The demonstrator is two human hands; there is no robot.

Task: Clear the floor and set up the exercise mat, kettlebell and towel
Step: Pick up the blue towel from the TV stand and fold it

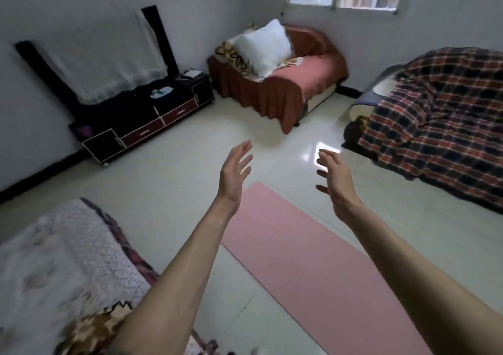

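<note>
A pink exercise mat (307,262) lies unrolled flat on the pale tiled floor, running from the middle toward the lower right. My left hand (235,175) is raised above the mat's far end, fingers spread, holding nothing. My right hand (336,176) is held up at the same height to the right, fingers apart and empty. Both forearms reach out over the mat. No kettlebell or towel is visible.
A low black TV cabinet (141,125) stands on the left wall. A red-covered armchair (288,82) with a white pillow (265,46) fills the far corner. A plaid-covered sofa (441,125) sits right. A cloth-covered seat (62,267) is at lower left.
</note>
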